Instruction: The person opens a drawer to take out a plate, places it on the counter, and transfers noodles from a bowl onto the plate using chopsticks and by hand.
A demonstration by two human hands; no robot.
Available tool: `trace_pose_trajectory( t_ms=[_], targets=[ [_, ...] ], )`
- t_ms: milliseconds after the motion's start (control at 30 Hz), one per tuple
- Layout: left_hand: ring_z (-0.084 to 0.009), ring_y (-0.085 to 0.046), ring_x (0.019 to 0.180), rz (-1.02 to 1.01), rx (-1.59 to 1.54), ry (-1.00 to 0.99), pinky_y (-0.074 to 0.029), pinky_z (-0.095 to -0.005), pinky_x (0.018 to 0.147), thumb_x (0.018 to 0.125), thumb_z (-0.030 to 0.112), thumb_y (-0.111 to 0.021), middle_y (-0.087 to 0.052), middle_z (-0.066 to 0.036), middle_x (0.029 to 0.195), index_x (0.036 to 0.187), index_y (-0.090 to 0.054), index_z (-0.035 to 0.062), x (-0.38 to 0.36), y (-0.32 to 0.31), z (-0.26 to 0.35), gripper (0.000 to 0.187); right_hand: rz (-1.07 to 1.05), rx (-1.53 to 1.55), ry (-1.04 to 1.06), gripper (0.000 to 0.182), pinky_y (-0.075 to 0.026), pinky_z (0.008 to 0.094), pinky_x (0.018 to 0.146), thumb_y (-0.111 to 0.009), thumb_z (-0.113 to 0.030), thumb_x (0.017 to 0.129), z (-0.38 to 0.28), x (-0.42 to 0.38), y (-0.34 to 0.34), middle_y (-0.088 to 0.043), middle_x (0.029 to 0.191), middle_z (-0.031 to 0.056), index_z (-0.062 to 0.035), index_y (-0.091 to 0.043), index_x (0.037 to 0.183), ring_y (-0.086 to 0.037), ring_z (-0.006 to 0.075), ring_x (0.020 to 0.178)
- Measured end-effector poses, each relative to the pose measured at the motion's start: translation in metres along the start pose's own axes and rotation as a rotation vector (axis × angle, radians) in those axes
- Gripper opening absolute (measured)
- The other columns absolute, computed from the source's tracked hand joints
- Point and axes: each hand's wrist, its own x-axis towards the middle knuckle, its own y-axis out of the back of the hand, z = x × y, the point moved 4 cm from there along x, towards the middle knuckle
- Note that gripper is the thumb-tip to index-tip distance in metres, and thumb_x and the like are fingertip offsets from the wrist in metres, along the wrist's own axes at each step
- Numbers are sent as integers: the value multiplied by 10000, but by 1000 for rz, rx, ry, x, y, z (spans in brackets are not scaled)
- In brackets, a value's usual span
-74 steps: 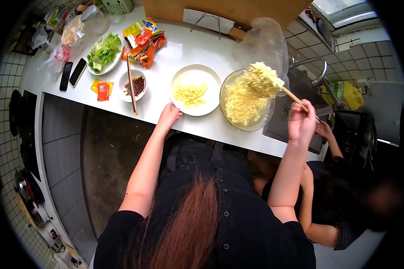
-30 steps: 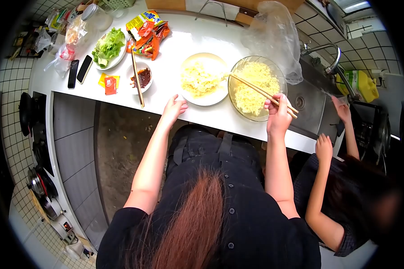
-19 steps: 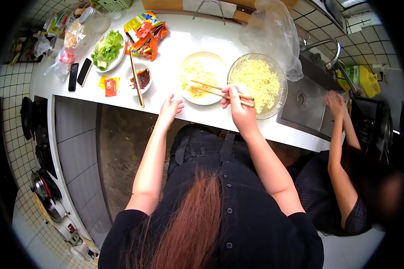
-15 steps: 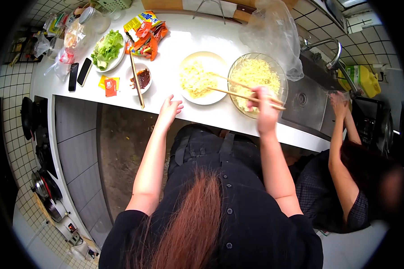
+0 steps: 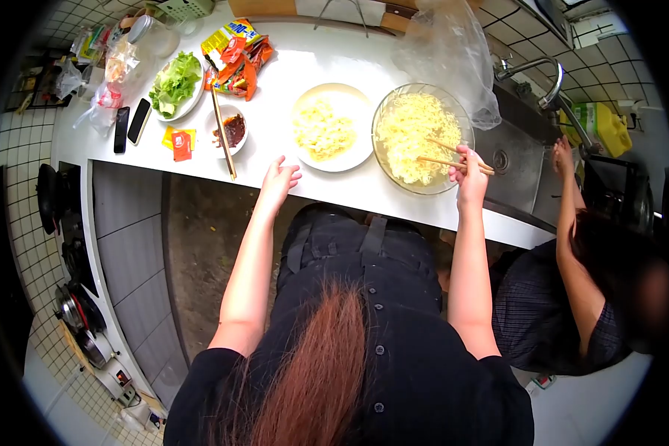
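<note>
My right hand [image 5: 468, 172] grips a pair of chopsticks [image 5: 444, 160]. Their tips reach into pale yellow noodles [image 5: 412, 130] in a large glass bowl [image 5: 377, 151]. Left of this bowl stands a white plate [image 5: 363, 146] bearing a smaller heap of noodles [image 5: 324, 132]. My left hand [image 5: 279, 181] hovers by the counter's front edge, below the plate, with fingers stretched out and nothing held. Further left is a small white bowl [image 5: 244, 143] of dark red sauce [image 5: 233, 131], with another pair of chopsticks [image 5: 221, 134] resting across it.
Lettuce [image 5: 175, 85] fills a plate at the back left, beside opened orange noodle packets [image 5: 249, 67]. Two phones [image 5: 137, 121] and small sachets [image 5: 181, 143] lie nearby. A clear plastic bag [image 5: 453, 59] stands behind the glass bowl. Another person's hand [image 5: 563, 156] is by the sink [image 5: 524, 167].
My right hand and its chopsticks have moved right, from over the plate to the glass bowl. My left hand has barely shifted. The other person's arms at the sink have moved.
</note>
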Motion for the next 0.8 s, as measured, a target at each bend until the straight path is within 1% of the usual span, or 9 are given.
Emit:
trace_pose_trajectory(
  t_ms=[67,167,200,300,400,500,600,700,800],
  targets=[
    [-218,-574,989,1,43,4,-448,-288,856,858,168,-387,-551,-179,1119,1341,-218,-43,-4,-3,5,554,-22,73,-42,287,-422,230,461,-445,-204,913,6,1,-3,-460,767,54,54,-560,957,-519,135,536],
    [-220,-571,995,2,33,6,-447,-291,860,857,163,-383,-552,-179,1118,1343,-215,-43,-4,-6,2,554,-62,165,-68,283,-429,237,469,-439,-197,913,19,6,-3,-466,770,60,59,-553,950,-524,143,548],
    [-220,-570,996,4,34,4,-446,-292,861,856,165,-384,-553,-178,1116,1343,-214,-43,-4,-7,2,556,-68,189,-66,270,-439,248,477,-437,-192,912,20,7,-3,-502,776,85,53,-551,915,-536,157,564],
    [-222,-568,999,5,35,-9,-445,-294,861,856,173,-390,-557,-175,1112,1343,-214,-43,-6,-9,4,561,-57,261,-126,247,-456,257,490,-444,-183,904,27,10,0,-538,776,115,41,-548,889,-553,175,579],
    [-221,-568,998,1,31,-31,-444,-292,860,856,185,-399,-560,-171,1109,1342,-216,-43,-5,-11,3,567,14,334,-191,218,-479,270,514,-477,-178,881,31,10,2,-555,765,127,29,-544,864,-564,198,587],
    [-220,-568,998,6,31,-53,-443,-293,858,857,195,-408,-561,-170,1108,1341,-220,-44,-5,-10,4,571,68,391,-248,195,-502,282,545,-504,-167,858,37,12,8,-555,765,136,25,-541,845,-571,218,601],
    [-219,-568,997,18,30,-66,-442,-295,858,859,201,-414,-559,-171,1112,1339,-225,-44,-7,-9,5,571,78,511,-289,162,-516,292,568,-525,-137,837,41,12,12,-552,759,151,24,-537,819,-570,234,621],
    [-218,-568,996,29,39,-73,-442,-298,857,861,206,-418,-556,-173,1115,1338,-231,-44,-11,-9,10,570,107,598,-377,135,-522,294,583,-534,-104,824,48,12,18,-546,746,159,30,-531,818,-567,241,637],
    [-216,-567,996,32,55,-75,-442,-299,855,861,209,-422,-554,-174,1117,1336,-236,-44,-15,-8,12,570,80,677,-427,125,-523,290,593,-548,-80,810,49,12,22,-540,752,161,43,-526,823,-562,242,656]
  ],
)
